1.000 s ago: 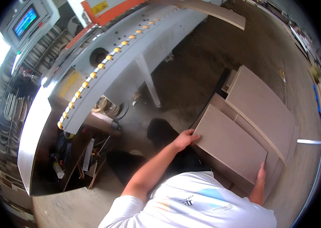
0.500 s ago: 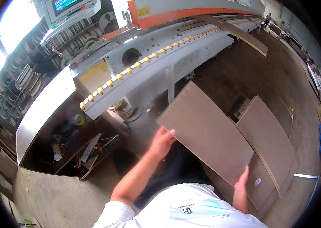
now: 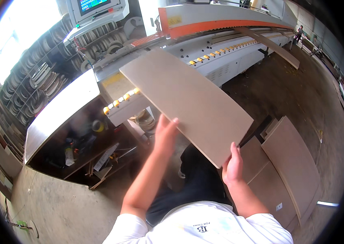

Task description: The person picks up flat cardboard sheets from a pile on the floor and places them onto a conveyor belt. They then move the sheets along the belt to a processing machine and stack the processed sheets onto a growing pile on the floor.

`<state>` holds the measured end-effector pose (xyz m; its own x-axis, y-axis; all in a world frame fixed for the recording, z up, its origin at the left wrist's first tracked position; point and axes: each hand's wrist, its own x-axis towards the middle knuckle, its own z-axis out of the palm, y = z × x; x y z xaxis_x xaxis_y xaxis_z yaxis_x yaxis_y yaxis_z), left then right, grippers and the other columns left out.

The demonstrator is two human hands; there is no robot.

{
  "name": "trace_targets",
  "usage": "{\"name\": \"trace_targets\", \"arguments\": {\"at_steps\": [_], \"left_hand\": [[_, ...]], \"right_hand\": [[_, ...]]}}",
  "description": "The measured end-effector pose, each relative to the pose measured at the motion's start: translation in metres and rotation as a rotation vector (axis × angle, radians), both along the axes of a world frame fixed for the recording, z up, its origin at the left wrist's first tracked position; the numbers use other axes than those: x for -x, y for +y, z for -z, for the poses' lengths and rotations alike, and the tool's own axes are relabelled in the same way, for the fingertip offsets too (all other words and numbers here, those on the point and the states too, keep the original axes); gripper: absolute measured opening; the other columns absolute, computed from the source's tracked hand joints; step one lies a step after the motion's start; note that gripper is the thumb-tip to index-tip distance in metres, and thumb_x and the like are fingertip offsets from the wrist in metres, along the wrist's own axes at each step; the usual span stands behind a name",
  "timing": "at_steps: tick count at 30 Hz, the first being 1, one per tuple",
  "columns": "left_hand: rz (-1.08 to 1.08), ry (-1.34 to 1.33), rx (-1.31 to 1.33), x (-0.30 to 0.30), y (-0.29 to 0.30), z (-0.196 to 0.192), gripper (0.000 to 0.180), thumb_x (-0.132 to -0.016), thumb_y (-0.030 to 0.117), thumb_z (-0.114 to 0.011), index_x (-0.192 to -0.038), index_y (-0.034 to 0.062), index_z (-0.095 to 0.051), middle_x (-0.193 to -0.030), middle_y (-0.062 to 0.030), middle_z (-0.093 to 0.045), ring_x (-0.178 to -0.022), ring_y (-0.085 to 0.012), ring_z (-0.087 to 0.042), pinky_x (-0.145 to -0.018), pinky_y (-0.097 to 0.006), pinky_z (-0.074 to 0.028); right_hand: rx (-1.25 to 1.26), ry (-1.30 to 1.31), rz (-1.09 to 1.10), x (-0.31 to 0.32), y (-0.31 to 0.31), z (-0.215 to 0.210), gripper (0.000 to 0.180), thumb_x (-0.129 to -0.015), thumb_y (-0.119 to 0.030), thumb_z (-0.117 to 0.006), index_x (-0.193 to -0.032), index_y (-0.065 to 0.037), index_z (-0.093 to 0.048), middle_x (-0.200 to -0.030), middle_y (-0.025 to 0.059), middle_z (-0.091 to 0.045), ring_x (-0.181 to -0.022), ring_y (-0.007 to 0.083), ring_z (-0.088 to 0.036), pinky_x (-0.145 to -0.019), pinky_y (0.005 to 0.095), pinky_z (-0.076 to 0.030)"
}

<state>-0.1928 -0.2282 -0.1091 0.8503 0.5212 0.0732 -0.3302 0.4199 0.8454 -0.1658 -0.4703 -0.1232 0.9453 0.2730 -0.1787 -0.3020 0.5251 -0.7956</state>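
A flat brown rectangular board (image 3: 188,97) is held in both hands in front of me. My left hand (image 3: 166,129) grips its left long edge, thumb on the top face and fingers hidden beneath. At the near right corner my right hand (image 3: 233,164) clasps the short edge, thumb up along it. The board's far end reaches over the yellow rollers (image 3: 127,96) along the long machine's (image 3: 229,67) front rail and covers part of them. Whether it rests on them I cannot tell.
More brown boards (image 3: 292,158) are stacked at the right, one bearing a small white label. Left of the machine stands a cabinet with a pale top (image 3: 64,118) and tools inside. A long strip of board (image 3: 271,46) juts from the machine farther off. Edging coils (image 3: 42,77) fill a rack.
Both hands have carried the board away from the stack, up and to the left, so its far end now overlaps the roller rail. The view has shifted slightly.
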Motion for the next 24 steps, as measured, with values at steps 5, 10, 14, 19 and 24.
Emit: {"name": "trace_targets", "arguments": {"at_steps": [5, 10, 14, 19, 24], "left_hand": [[-0.143, -0.014, -0.026, 0.04, -0.052, -0.006, 0.078, -0.099, 0.023, -0.064, -0.163, 0.0057, -0.023, -0.143, -0.0081, -0.054, -0.122, -0.0165, -0.056, -0.093, -0.026, -0.046], [-0.132, -0.119, -0.188, 0.05, -0.048, -0.019, 0.1, -0.096, 0.025, -0.072, -0.164, 0.0016, -0.003, -0.152, -0.021, -0.042, -0.136, -0.0275, -0.047, -0.111, -0.041, -0.041], [-0.328, -0.019, -0.557, 0.031, -0.022, -0.008, 0.111, -0.09, 0.033, -0.082, -0.161, -0.0075, -0.007, -0.157, -0.0235, -0.037, -0.143, -0.031, -0.04, -0.117, -0.042, -0.036], [-0.41, 0.024, -0.606, 0.009, -0.001, -0.002, 0.116, -0.085, 0.043, -0.086, -0.16, -0.0094, -0.014, -0.159, -0.0239, -0.035, -0.146, -0.0307, -0.038, -0.118, -0.041, -0.035], [-0.401, -0.015, -0.565, -0.014, 0.009, -0.004, 0.119, -0.083, 0.046, -0.087, -0.16, -0.0087, -0.014, -0.16, -0.0236, -0.035, -0.146, -0.0303, -0.039, -0.118, -0.04, -0.035]], "right_hand": [[0.238, -0.412, -0.357, -0.014, 0.031, -0.017, 0.034, -0.111, -0.032, -0.049, -0.13, -0.004, -0.054, -0.109, 0.0055, -0.068, -0.092, 0.0123, -0.063, -0.085, 0.0303, -0.051], [0.308, -0.461, -0.434, -0.032, 0.066, -0.033, 0.031, -0.111, -0.032, -0.05, -0.121, -0.005, -0.059, -0.104, 0.0056, -0.068, -0.089, 0.0105, -0.062, -0.08, 0.0275, -0.052], [0.343, -0.441, -0.413, -0.044, 0.085, -0.021, 0.027, -0.108, -0.028, -0.058, -0.118, -0.003, -0.063, -0.104, 0.0047, -0.071, -0.092, 0.0121, -0.067, -0.079, 0.0287, -0.053], [0.327, -0.474, -0.396, -0.044, 0.093, 0.016, 0.03, -0.108, -0.033, -0.058, -0.117, -0.004, -0.062, -0.096, 0.0038, -0.069, -0.087, 0.0108, -0.066, -0.076, 0.0271, -0.053], [0.502, -0.447, -0.489, -0.029, 0.064, 0.083, 0.029, -0.106, -0.029, -0.057, -0.118, -0.003, -0.061, -0.091, 0.0068, -0.073, -0.078, 0.0128, -0.067, -0.072, 0.0288, -0.054]]}}
